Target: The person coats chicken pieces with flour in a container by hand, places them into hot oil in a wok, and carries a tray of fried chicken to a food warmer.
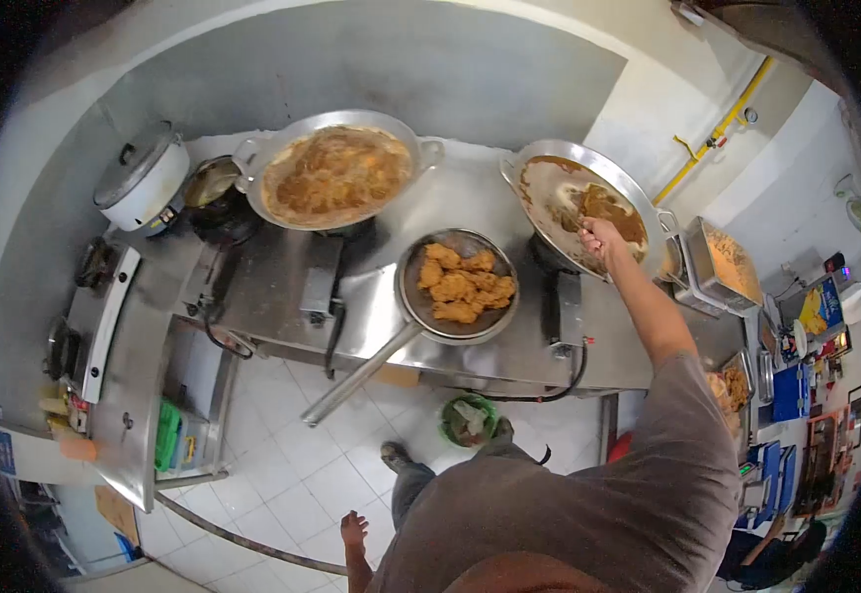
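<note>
My right hand (600, 240) is closed over the near side of the right wok (541, 229), fingers pressed together. What it grips, if anything, is too small to make out. Brown oil with pale foam (555, 203) fills that wok. My left hand (354, 529) hangs low beside my body, holding nothing, its fingers loosely apart. Between the two woks, a long-handled strainer (366, 371) rests on the steel counter with several golden pieces of fried chicken (465, 282) in it. In the left wok (252, 158), food bubbles in foaming oil (336, 173).
A white rice cooker (144, 183) and a dark pot (218, 203) stand at the left. Right of the woks is a metal container of crumbs (727, 262). A green bin (468, 420) sits on the tiled floor by my feet. A yellow gas pipe (722, 128) runs up the wall.
</note>
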Demonstrator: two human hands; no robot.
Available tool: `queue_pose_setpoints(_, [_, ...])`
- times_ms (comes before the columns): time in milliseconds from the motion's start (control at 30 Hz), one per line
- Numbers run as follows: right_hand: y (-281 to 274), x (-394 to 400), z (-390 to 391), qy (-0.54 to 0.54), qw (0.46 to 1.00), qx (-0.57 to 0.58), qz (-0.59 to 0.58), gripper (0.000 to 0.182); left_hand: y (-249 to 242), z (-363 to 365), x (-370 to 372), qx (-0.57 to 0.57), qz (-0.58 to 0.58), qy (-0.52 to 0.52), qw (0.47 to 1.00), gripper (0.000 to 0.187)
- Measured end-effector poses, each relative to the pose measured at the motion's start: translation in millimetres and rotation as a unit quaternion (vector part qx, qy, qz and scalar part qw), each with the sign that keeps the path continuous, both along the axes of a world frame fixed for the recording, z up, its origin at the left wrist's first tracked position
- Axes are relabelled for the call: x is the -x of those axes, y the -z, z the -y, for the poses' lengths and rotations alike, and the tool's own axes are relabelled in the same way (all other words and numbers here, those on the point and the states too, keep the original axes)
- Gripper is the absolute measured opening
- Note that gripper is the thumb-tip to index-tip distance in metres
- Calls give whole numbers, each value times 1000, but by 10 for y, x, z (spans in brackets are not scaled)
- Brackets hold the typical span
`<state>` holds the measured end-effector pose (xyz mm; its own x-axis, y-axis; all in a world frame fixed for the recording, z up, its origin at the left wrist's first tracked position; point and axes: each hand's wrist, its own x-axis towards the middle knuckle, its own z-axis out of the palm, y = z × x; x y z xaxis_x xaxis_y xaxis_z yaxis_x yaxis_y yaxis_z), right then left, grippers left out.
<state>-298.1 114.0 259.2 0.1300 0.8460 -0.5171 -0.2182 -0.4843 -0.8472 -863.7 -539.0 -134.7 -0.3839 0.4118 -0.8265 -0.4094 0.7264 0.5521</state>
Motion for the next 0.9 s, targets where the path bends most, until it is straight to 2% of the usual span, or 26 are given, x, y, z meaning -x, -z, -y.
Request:
queue_pose_setpoints(33, [220, -25, -204, -3, 999, -22, -26, 15, -148, 26, 211, -4, -13, -7, 1000, 38])
queue_pose_setpoints(133, [408, 279, -576, 98, 995, -22, -20, 20, -507, -20, 803, -17, -57, -33, 998, 33])
queue_pose_setpoints(233, [631, 362, -861, 175, 978, -101, 60, 15, -789, 46, 1318, -52, -108, -38, 992, 29])
queue_pose_setpoints(300, [637, 394, -876, 186, 972, -137, 39, 13, -1074, -49, 1563, -72, -119, -52, 989, 31])
queue_pose_setpoints(367, [570, 415, -733, 184, 972, -143, 35, 15, -1500, -309, 1714, -104, -133, -41, 985, 34])
queue_pose_setpoints(433, [312, 529, -447, 165, 977, -123, 45, 31, -1912, -686, 1784, -151, -149, -11, 977, 37])
queue_pose_setpoints(567, [114, 596, -50, 158, 980, -110, 43, 42, -2959, -1716, 1627, -255, -162, 104, 948, 44])
queue_pose_setpoints(633, [165, 509, 68, 144, 982, -112, 46, 41, -3438, -2212, 1468, -304, -190, 211, 909, 44])
queue_pose_setpoints(700, [176, 423, 200, 109, 985, -114, 72, 40, -3771, -2687, 1262, -349, -234, 325, 847, 44])
queue_pose_setpoints(733, [161, 404, 308, 109, 984, -121, 73, 40, -4000, -2886, 1119, -345, -309, 411, 785, 45])
queue_pose_setpoints(800, [120, 457, 545, 105, 982, -134, 75, 39, -4463, -3165, 733, -322, -445, 558, 622, 48])
queue_pose_setpoints(900, [20, 432, 836, 69, 986, -138, 68, 41, -4771, -3441, 2, -243, -448, 630, 586, 55])
